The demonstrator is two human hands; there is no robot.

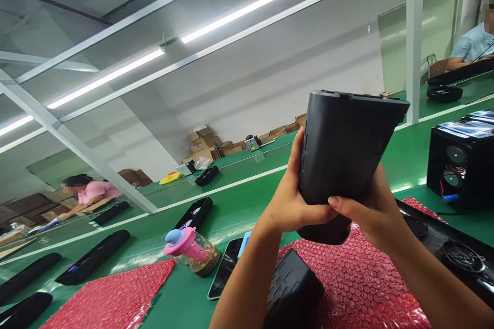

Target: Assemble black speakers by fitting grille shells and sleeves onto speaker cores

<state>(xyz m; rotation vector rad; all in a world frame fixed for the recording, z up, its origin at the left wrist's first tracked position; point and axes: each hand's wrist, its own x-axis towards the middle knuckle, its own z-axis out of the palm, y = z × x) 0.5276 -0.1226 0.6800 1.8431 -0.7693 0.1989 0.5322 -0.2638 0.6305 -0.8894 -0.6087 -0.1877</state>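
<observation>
Both my hands hold a black plastic speaker housing (343, 149) up in front of me, its long side pointing up and right. My left hand (293, 200) wraps its lower left edge, thumb across the front. My right hand (370, 211) grips the lower right side, fingers curled round the bottom. Below them lies a sheet of red bubble wrap (355, 277) with another black ribbed part (293, 288) resting on it.
A green conveyor table (231, 205) runs across the view with several long black soundbars (92, 257). A pink-lidded jar (193, 249) and a phone (226, 272) lie near my left arm. A black speaker box (459, 159) stands at right. Other people work at the far left and top right.
</observation>
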